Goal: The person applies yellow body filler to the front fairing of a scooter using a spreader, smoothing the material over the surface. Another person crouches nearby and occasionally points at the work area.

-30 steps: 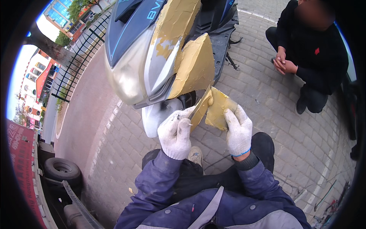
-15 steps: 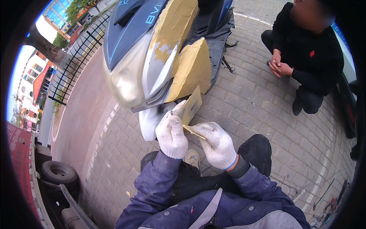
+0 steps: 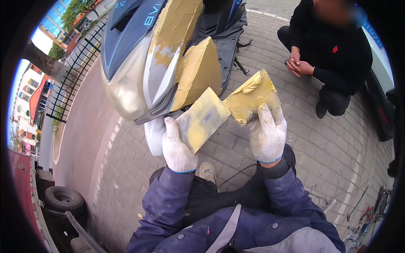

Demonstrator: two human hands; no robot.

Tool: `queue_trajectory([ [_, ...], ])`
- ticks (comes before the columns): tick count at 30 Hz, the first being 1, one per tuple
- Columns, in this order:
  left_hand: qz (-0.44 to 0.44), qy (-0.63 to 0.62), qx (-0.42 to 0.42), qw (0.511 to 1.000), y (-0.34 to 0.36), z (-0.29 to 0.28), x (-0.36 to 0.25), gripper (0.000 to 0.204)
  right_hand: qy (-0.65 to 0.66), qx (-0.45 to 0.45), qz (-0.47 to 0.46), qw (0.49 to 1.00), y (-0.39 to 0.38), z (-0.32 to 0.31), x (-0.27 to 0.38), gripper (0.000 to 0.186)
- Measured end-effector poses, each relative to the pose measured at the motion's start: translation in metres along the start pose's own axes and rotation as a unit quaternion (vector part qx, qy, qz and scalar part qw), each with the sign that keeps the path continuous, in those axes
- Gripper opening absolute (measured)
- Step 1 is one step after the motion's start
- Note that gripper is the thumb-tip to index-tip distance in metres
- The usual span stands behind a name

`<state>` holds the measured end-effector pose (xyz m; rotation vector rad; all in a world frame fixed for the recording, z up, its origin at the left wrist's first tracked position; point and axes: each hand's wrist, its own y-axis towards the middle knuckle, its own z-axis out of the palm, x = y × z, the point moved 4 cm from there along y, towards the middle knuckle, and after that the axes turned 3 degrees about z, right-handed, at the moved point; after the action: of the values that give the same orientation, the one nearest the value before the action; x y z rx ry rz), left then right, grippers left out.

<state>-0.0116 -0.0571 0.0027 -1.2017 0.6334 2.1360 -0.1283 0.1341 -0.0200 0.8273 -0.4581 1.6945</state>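
Note:
White knitted gloves cover both hands. My left hand (image 3: 179, 147) is closed on a flat greyish putty spreader (image 3: 207, 114) smeared with yellow putty. In my right hand (image 3: 268, 139) is a second flat spreader (image 3: 253, 96), coated with thick yellow putty and a ridge of it near its top edge. The two spreaders' near corners come close together; I cannot tell whether they touch. Just beyond them stands a scooter (image 3: 126, 95) with blue and bare silver-white front panels. Rough yellow putty (image 3: 199, 69) covers its side panels.
At the right a person in black (image 3: 344, 55) squats with hands clasped, beside a white car (image 3: 377, 63). Tools (image 3: 373, 215) lie on the brick paving at the lower right. A red vehicle with a black wheel (image 3: 64, 200) stands at the lower left. A black fence (image 3: 80, 69) runs behind.
My hands have moved apart, the right one outward and upright. Both spreaders now turn their putty-smeared faces up, where before they were seen nearly edge-on. The view has shifted slightly.

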Motion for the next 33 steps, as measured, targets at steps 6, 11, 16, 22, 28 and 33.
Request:
queue_trajectory([
  [6,-0.123,-0.059,-0.017,0.990,-0.003,-0.001,0.017,0.048,-0.328,0.028,-0.172,0.928,-0.008,0.021,0.012,0.037],
  [11,-0.160,-0.069,0.005,0.985,-0.007,-0.010,0.031,0.049,-0.326,0.094,-0.152,0.928,-0.019,0.024,-0.005,0.039],
  [16,-0.156,-0.081,-0.037,0.984,-0.002,-0.019,0.023,0.049,-0.449,0.153,-0.208,0.855,-0.021,0.021,-0.007,0.042],
  [22,-0.102,-0.110,0.007,0.989,-0.005,-0.011,0.011,0.050,-0.349,0.021,-0.141,0.926,-0.014,0.007,0.001,0.042],
  [28,-0.160,-0.075,0.016,0.984,-0.014,-0.004,0.028,0.050,-0.084,-0.020,-0.036,0.996,-0.023,0.026,0.003,0.041],
  [33,-0.135,-0.077,0.028,0.987,-0.007,-0.007,0.022,0.056,-0.355,0.114,-0.205,0.905,-0.038,0.042,-0.002,0.038],
])
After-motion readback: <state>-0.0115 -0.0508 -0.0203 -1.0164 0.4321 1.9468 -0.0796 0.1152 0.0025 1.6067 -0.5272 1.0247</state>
